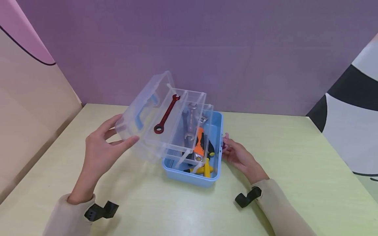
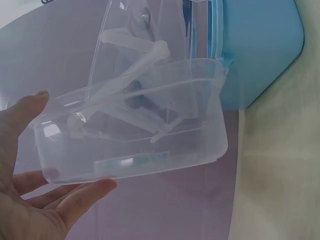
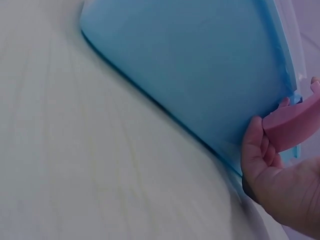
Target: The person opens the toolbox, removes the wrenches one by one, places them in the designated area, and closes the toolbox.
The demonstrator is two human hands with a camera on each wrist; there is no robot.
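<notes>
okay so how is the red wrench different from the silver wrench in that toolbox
The red wrench is red with a closed ring at its near end and an open jaw at its far end; the silver wrench is bare grey metal with open jaws at both ends. The red wrench lies alone in the left compartment of the clear tray, slanted; the silver wrench lies in the next compartment, closer to straight. Both lie flat in the raised tray.
</notes>
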